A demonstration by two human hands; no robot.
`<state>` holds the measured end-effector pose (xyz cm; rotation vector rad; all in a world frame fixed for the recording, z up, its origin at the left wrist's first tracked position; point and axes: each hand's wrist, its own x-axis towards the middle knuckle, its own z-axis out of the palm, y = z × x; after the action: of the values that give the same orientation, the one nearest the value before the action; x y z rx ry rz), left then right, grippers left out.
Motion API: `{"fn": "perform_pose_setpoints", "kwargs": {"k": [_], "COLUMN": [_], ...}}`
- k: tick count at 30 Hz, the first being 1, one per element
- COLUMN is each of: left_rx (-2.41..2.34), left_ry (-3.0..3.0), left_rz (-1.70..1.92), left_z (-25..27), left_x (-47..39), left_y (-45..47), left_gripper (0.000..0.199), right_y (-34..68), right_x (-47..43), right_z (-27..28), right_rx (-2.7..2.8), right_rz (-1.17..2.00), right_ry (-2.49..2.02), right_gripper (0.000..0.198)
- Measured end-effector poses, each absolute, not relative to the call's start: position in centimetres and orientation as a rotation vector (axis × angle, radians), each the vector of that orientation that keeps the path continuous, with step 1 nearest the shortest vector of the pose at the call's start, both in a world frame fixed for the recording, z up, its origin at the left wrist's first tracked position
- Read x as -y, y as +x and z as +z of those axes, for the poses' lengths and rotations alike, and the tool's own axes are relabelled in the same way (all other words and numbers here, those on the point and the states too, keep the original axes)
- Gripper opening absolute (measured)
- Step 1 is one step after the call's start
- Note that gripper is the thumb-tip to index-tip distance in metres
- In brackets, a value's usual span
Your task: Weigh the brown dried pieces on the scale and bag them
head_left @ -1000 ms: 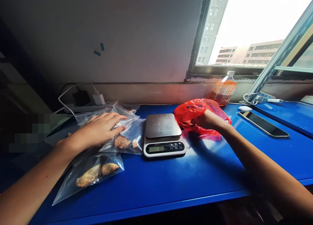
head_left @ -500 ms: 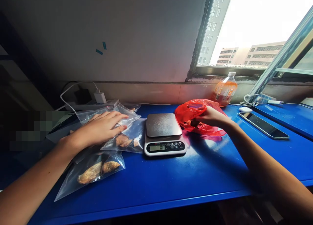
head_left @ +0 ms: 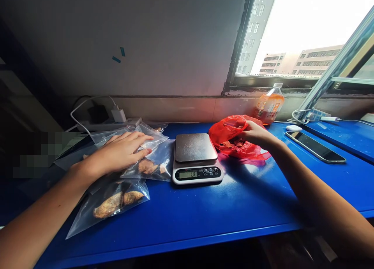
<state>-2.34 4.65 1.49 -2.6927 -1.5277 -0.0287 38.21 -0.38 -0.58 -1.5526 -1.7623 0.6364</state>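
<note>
My left hand [head_left: 124,150] lies open, fingers spread, on a pile of clear zip bags [head_left: 159,154] holding brown dried pieces. Nearer the desk edge, another clear bag [head_left: 84,216] holds two thick tan pieces [head_left: 108,206]. A kitchen scale [head_left: 196,148] with a steel plate stands between my hands, its plate bare and its display [head_left: 188,174] reading 0.0. To its right, my right hand [head_left: 253,132] is closed on the upper edge of a red plastic bag [head_left: 224,130]. Reddish-brown pieces [head_left: 238,143] show inside that bag. Red film partly covers my right fingertips.
An orange drink bottle [head_left: 270,103] stands behind the red bag, below the window. Right of my arm lie a phone [head_left: 315,146] and a small white case [head_left: 293,128]. A power strip [head_left: 133,122] with a white charger [head_left: 118,115] sits behind the zip bags on the blue desk [head_left: 187,218].
My right hand has lifted slightly at the red bag's mouth, and the dark piece seen at its fingertips no longer shows there. My left hand stays on the zip bags.
</note>
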Motion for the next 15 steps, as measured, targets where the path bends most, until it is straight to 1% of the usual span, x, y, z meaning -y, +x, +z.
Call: {"fn": "perform_pose_setpoints", "kwargs": {"k": [3,8,15], "left_rx": [1.507,1.525,1.56], "left_ry": [-2.694,-2.692,-2.662], "left_rz": [-0.053,-0.036,0.052], "left_z": [1.1,1.0,1.6], "left_x": [-5.1,-5.1,-4.4], "left_y": [-2.7,-2.7,-2.0], "left_gripper": [0.061,0.059,0.06], "right_y": [38.9,39.9,39.6], "right_x": [0.2,0.0,0.2], "right_z": [-0.8,-1.3,-1.5], "right_rx": [1.71,1.709,1.72], "right_rz": [0.585,0.707,0.721], "right_ry": [-1.532,-1.503,-1.542], "right_gripper": [0.017,0.027,0.029]}}
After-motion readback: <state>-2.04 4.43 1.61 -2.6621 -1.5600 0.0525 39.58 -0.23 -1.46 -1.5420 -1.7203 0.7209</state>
